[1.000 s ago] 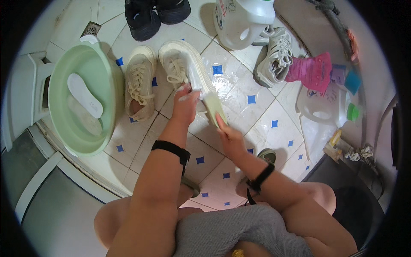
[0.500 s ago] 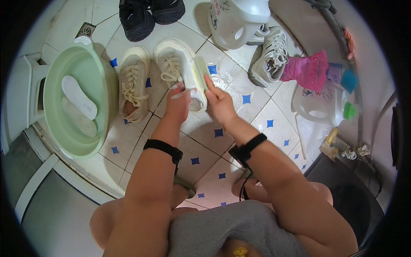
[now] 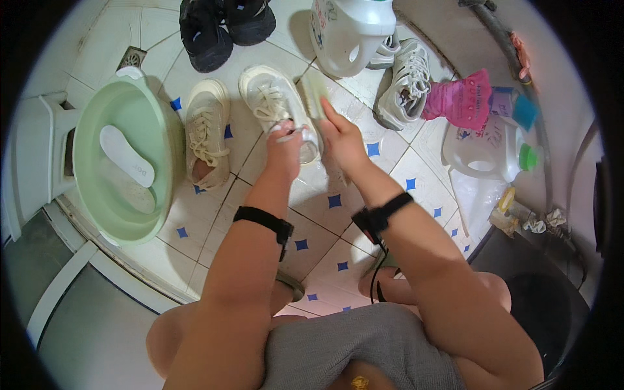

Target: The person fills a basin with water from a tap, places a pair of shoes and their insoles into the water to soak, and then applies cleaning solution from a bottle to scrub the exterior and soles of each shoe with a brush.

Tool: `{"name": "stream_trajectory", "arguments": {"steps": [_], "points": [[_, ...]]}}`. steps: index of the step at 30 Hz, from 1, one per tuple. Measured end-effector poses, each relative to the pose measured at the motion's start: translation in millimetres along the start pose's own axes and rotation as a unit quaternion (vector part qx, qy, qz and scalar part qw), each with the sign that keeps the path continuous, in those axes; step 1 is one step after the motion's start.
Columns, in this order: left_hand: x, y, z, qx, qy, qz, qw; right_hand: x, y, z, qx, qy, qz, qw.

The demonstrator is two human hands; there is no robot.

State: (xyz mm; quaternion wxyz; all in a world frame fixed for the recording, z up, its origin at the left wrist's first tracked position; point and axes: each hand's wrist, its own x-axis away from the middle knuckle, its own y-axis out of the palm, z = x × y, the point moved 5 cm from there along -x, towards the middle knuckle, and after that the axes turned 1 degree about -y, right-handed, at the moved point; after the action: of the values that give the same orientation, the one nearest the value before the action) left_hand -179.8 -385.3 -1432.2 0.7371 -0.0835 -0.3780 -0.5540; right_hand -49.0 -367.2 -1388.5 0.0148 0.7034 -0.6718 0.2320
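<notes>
A wet cream lace-up sneaker (image 3: 268, 91) stands on the tiles in front of me, toe pointing away. My left hand (image 3: 285, 146) grips it at the ankle opening, fingers curled inside, with white foam on them. Along its right side is a pale, long scrubbing brush (image 3: 314, 97), wrapped by the fingers of my right hand (image 3: 344, 138); the bristles cannot be made out. To the left lies the matching sneaker (image 3: 207, 120), laces still threaded. A light green basin (image 3: 174, 123) beyond it holds two pale insoles (image 3: 127, 156).
Black shoes (image 3: 207, 39) sit at the far side. A large white jug (image 3: 344, 39), grey-white sneakers (image 3: 409, 84), a pink pouch (image 3: 458, 104) and a second jug (image 3: 481, 153) with a green cap line the right wall. A floor drain (image 3: 132, 58) is at the far left.
The sneaker, tipped on its side before, now sits flatter on the floor. The brush has shifted slightly away from its side wall. The view has moved a little.
</notes>
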Motion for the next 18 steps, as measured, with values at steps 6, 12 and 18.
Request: {"name": "stream_trajectory", "arguments": {"steps": [6, 12, 18], "points": [[13.4, 33.1, 31.6, -0.492, 0.211, -0.044, 0.844, 69.7, -55.4, 13.5, -0.042, 0.073, 0.012, 0.996], [8.9, 26.0, 32.3, -0.67, 0.156, -0.049, 0.724, 87.9, -48.5, 22.1, -0.044, 0.147, -0.043, 0.987], [11.1, 34.5, -3.4, -0.221, -0.086, -0.204, 0.95, 75.1, -64.0, 10.1, -0.024, 0.111, -0.026, 0.993]]}}
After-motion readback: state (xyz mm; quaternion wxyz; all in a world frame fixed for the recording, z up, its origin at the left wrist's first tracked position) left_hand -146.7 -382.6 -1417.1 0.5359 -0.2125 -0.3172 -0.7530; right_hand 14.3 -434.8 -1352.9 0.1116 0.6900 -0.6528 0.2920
